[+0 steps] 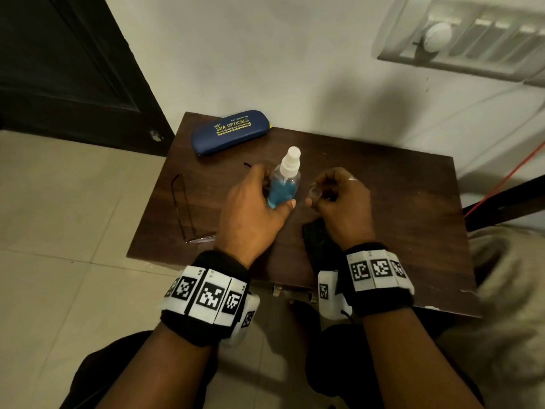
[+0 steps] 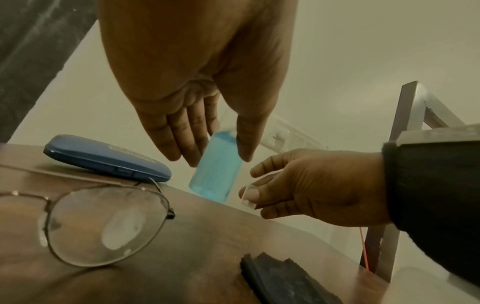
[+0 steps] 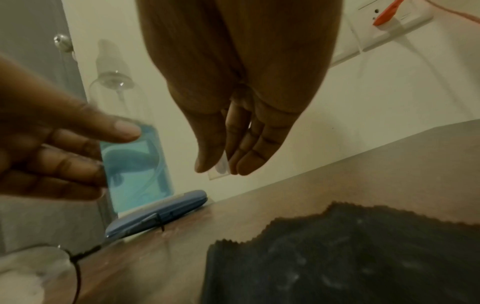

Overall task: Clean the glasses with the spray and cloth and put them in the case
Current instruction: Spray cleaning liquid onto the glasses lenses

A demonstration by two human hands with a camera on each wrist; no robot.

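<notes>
My left hand (image 1: pixel 259 199) grips a clear spray bottle (image 1: pixel 284 181) of blue liquid, white nozzle bare, raised off the table; the bottle (image 2: pixel 215 174) shows between thumb and fingers in the left wrist view. My right hand (image 1: pixel 336 199) pinches the bottle's clear cap (image 1: pixel 315 192) just right of the bottle (image 3: pixel 137 164); the cap (image 3: pixel 221 166) sits between thumb and fingers. Thin wire-framed glasses (image 2: pixel 103 224) lie open on the table's left side (image 1: pixel 182 208). The dark cloth (image 3: pixel 350 257) lies under my right wrist (image 1: pixel 318 240). A shut blue case (image 1: pixel 230 131) lies at the back left.
A small dark wooden table (image 1: pixel 398 208) stands against a white wall. A dark door (image 1: pixel 59 69) is at the left, tiled floor (image 1: pixel 59 231) below. A chair frame (image 2: pixel 405 123) and an orange cord (image 1: pixel 507 178) are at the right.
</notes>
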